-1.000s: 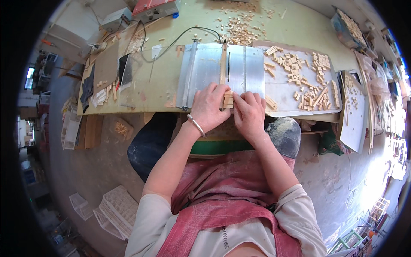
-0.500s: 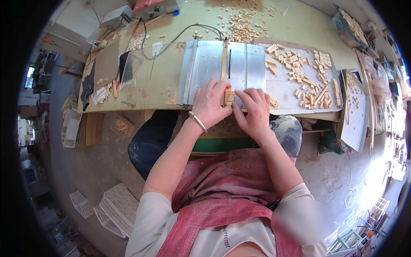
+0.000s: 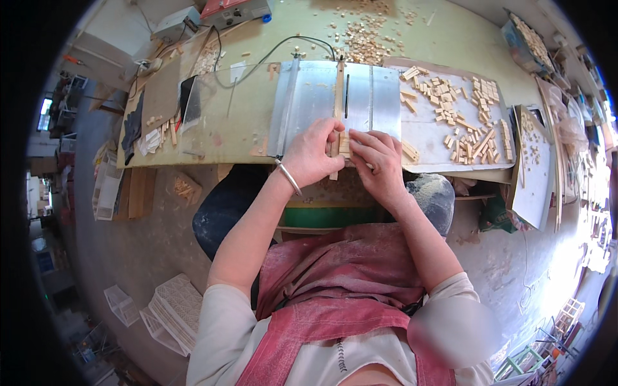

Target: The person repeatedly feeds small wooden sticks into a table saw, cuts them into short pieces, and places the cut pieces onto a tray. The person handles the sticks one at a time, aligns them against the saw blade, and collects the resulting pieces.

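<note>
A silver metal plate [image 3: 302,90] with rails and a dark slot lies on the bench, a long wooden strip [image 3: 338,87] running down it. At its front edge my left hand [image 3: 309,156], with a metal bangle at the wrist, has its fingers curled closed against the strip, whose lower end shows between my hands. My right hand [image 3: 376,164] has its fingertips bent onto a few small pale wooden blocks [image 3: 344,143] beside the strip. The undersides of both hands and part of the blocks are hidden.
A white board [image 3: 425,148] with several wooden pieces lies right of the plate. A clear sheet [image 3: 219,122] lies left on the green bench [image 3: 418,35]. Behind are scattered offcuts [image 3: 360,35], a cable and a red machine [image 3: 228,11]. A bin of pieces [image 3: 528,42] stands back right.
My left hand has shifted slightly left and curled its fingers more. My right fingers have moved in over the blocks. More of the strip's lower end now shows between my hands.
</note>
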Motion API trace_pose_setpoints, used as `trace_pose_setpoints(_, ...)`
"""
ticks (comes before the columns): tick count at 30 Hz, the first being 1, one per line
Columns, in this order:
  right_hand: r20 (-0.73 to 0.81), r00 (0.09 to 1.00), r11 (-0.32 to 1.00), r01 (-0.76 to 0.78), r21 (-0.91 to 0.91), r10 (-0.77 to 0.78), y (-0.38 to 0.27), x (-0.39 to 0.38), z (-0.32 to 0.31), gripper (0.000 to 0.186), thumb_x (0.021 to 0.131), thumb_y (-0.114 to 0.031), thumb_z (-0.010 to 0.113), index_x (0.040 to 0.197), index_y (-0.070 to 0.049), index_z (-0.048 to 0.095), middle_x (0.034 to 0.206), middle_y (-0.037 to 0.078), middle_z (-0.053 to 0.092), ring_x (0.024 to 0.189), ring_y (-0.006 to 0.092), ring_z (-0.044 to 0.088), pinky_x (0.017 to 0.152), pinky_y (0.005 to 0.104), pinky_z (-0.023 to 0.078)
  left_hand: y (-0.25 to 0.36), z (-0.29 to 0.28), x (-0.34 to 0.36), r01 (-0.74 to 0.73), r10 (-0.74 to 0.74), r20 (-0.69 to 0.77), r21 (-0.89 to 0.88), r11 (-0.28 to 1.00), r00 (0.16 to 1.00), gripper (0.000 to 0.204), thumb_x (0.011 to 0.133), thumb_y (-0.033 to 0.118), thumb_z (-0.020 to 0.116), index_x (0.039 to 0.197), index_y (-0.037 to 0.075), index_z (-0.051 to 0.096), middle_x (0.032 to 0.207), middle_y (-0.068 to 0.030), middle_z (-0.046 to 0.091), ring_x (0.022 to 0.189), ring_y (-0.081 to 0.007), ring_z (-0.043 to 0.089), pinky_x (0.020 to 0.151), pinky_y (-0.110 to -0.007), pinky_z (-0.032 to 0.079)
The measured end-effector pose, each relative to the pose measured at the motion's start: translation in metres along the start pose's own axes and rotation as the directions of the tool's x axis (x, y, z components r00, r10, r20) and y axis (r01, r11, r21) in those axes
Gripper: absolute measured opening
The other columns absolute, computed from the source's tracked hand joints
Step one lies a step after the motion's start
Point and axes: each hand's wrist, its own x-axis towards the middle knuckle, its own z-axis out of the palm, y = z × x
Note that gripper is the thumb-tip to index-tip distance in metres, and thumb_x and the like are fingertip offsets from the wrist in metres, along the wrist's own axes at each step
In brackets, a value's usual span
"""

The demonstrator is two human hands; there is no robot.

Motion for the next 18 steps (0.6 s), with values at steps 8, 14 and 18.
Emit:
trace_pose_setpoints(8, -0.06, 0.998, 0.999, -0.034, 0.03, 0.036, 0.002, -0.005, 0.01, 0.03, 0.09, -0.009, 0.078, 0.12, -0.005, 0.078, 0.135, 0.006, 0.075, 0.121, 0.028, 0.067, 0.106, 0.0432, 0.043, 0.008, 0.009, -0.001, -0.048, 0.065, -0.082, 0.192, 0.98, 0.995, 0.052, 0.076, 0.01, 0.08, 0.124, 0.003, 0.062, 0.102, -0.0093, 0.061, 0.082, -0.021, 0.063, 0.077, -0.034, 0.057)
trace_pose_setpoints(14, -0.032, 0.997, 0.997, -0.068, 0.024, 0.069, 0.004, 0.0, 0.01, 0.03, 0.091, -0.01, 0.078, 0.12, -0.006, 0.078, 0.135, 0.007, 0.075, 0.13, 0.0265, 0.065, 0.113, 0.0466, 0.039, 0.004, 0.002, 0.01, 0.059, -0.059, 0.004, 0.05, 0.997, 0.998, 0.049, 0.077, 0.01, 0.08, 0.122, 0.003, 0.063, 0.097, -0.007, 0.061, 0.078, -0.0177, 0.061, 0.074, -0.033, 0.056)
trace_pose_setpoints(18, -0.016, 0.993, 0.993, -0.118, -0.001, 0.118, 0.002, 0.003, 0.011, 0.029, 0.093, -0.012, 0.077, 0.121, -0.009, 0.079, 0.137, 0.005, 0.074, 0.133, 0.0252, 0.063, 0.118, 0.0505, 0.034, -0.012, -0.002, 0.021, 0.031, -0.03, 0.037, -0.041, 0.999, 0.999, 0.046, 0.078, 0.007, 0.081, 0.12, 0.003, 0.064, 0.095, -0.0038, 0.06, 0.077, -0.0122, 0.058, 0.072, -0.029, 0.055)
